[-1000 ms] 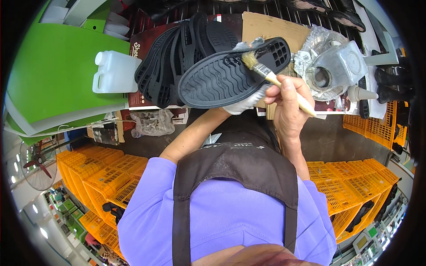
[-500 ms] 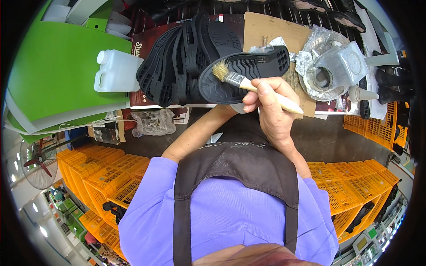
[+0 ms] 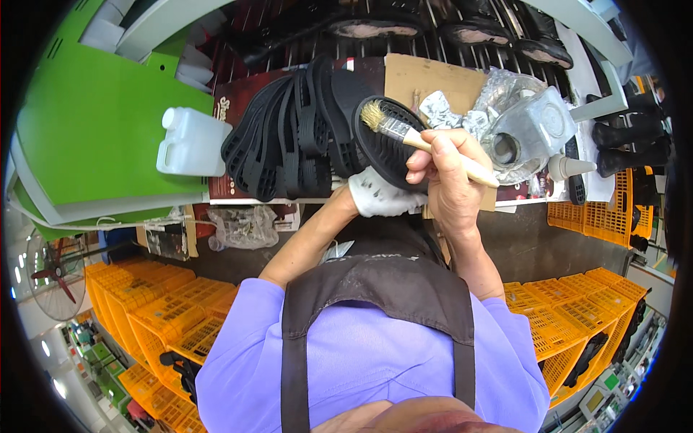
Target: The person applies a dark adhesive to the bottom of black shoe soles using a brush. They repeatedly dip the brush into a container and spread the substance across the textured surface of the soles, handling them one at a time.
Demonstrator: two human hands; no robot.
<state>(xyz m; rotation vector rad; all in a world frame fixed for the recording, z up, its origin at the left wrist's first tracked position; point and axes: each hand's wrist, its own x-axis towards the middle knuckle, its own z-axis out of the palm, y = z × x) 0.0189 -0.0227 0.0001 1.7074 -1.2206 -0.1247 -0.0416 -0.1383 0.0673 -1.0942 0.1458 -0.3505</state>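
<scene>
My left hand, in a white glove, grips a black shoe sole from below; its fingers are partly hidden behind the sole. The sole is tilted, its ribbed inner side facing up within a raised rim. My bare right hand pinches the pale wooden handle of a flat paintbrush. The brush's yellowish bristles are over the upper left part of the sole; whether they touch it I cannot tell. Several more black soles stand close together on the bench, just left of the held one.
A white plastic jug stands left of the soles. At right, a cut-open clear container rests on crumpled plastic, beside a nozzle bottle. Cardboard lies behind. Black shoes line a rack at the back; orange crates are behind me.
The held sole has swung from lying crosswise to a steeper slant, its far end now down toward my right hand. The gloved left hand has come into sight. The brush has shifted slightly right.
</scene>
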